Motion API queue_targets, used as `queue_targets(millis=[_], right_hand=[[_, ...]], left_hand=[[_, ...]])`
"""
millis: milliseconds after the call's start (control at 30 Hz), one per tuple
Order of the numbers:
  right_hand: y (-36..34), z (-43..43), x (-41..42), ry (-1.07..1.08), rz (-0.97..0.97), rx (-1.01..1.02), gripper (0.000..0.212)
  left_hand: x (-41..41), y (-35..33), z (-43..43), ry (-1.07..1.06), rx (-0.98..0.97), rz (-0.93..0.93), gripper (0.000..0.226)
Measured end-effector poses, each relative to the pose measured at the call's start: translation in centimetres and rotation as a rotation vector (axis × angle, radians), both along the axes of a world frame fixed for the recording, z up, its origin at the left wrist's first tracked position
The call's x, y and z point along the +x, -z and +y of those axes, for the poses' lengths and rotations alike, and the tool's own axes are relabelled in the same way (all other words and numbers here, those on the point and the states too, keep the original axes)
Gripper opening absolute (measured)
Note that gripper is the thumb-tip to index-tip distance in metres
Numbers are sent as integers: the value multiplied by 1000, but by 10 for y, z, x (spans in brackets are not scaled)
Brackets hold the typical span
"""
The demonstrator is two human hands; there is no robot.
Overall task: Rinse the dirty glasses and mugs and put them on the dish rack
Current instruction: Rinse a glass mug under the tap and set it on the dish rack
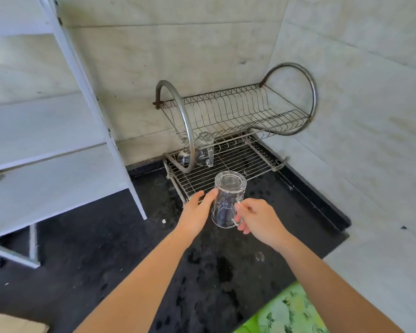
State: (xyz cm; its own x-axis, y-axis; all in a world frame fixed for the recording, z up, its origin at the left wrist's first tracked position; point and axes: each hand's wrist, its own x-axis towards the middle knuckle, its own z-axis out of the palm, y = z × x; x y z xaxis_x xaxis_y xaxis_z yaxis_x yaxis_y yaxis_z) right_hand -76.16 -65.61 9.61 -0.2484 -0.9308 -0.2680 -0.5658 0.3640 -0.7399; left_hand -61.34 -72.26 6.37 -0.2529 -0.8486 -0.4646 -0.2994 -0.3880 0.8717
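Note:
I hold a clear glass mug (228,200) upside down above the black counter, just in front of the dish rack (228,159). My right hand (257,219) grips its handle. My left hand (198,210) rests flat against the mug's left side, fingers extended. On the rack's lower tier, at the back left, another clear glass mug (205,150) stands inverted beside an upturned stemmed glass (184,157). The rack's upper tier holds nothing.
The wet black counter (154,260) runs under my arms to a raised edge on the right. A white open cabinet door (58,140) juts out at the left. Tiled walls enclose the corner behind the rack. Green patterned cloth (286,313) shows at bottom right.

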Motion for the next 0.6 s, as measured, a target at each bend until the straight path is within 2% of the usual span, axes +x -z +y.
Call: queue_targets(millis=[67,167,433,600], right_hand=[[7,-21,-16,-3,-8,16,34],[16,-56,-39,6,-39,0,34],[42,-146,-78,34,-50,-66,34],[64,-198,-91,90,-80,-74,28]], left_hand=[[0,14,-21,10,-176,-241,64],[-1,32,-48,148,-251,-509,57],[-15,66,-86,427,-244,-827,63],[-15,79,-91,537,-330,-985,59]])
